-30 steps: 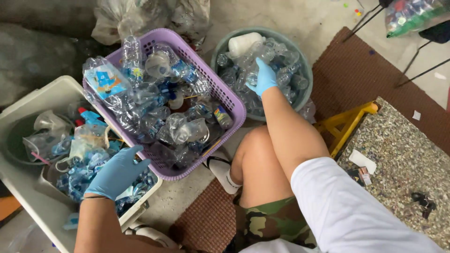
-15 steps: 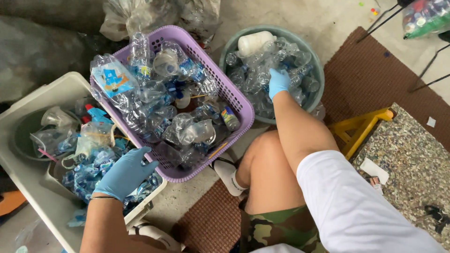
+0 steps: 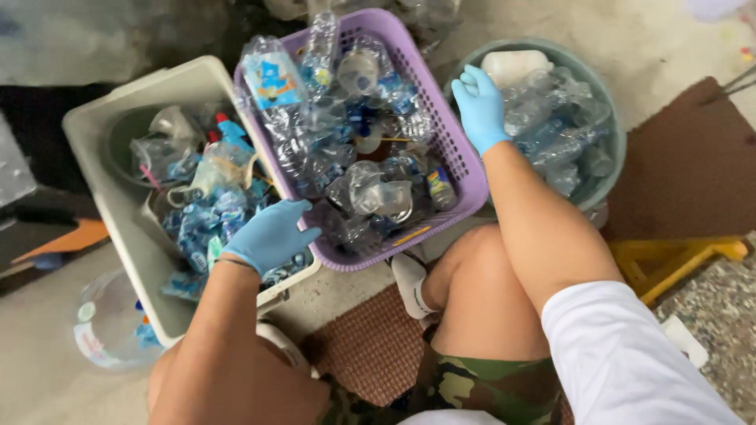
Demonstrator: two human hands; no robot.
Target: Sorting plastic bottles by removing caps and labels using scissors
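Concrete floor | left hand [image 3: 269, 236] grip open beside purple basket [image 3: 455, 149] | right hand [image 3: 479, 106] grip open, empty

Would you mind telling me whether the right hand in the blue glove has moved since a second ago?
Yes. The right hand has drawn back from the middle of the round grey-green tub of clear bottles to its near rim, beside the purple plastic basket.

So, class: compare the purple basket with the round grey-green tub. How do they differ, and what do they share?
The purple basket is rectangular with perforated walls; the round tub is grey-green with solid walls. The basket lies tilted, resting on the white bin's edge; the tub sits flat. The left hand hovers at the basket's near corner; the right hand reaches to the tub's rim. Both hold crushed clear plastic bottles.
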